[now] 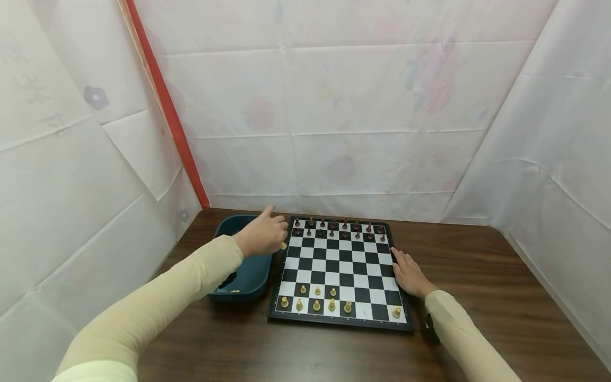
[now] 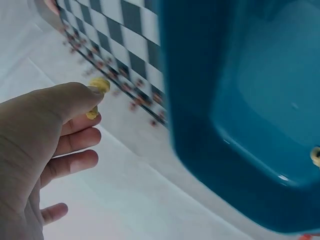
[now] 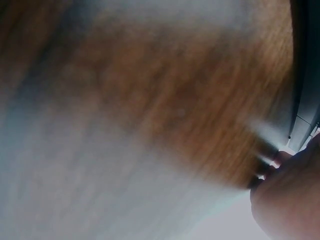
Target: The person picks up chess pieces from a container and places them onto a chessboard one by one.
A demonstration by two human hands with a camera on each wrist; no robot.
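Observation:
My left hand (image 1: 264, 232) is over the right rim of a blue plastic bin (image 1: 258, 273), beside the chessboard. Between thumb and forefinger it pinches a yellow chess piece (image 2: 100, 85), wide base up; the other fingers are spread. My right hand (image 1: 409, 273) rests along the right edge of the black-and-white chessboard (image 1: 339, 265), fingers fairly straight. Two full rows of dark red pieces (image 1: 333, 225) stand at the far side. On the near side are several yellow pieces (image 1: 316, 305), with three smaller yellow pieces (image 1: 317, 291) in the row ahead.
Another yellow piece (image 2: 316, 156) lies inside the bin. The board and bin stand on a dark wooden table (image 1: 458, 260). White sheeting (image 1: 334, 106) hangs behind and at both sides, with a red strip (image 1: 167, 101) at the left corner.

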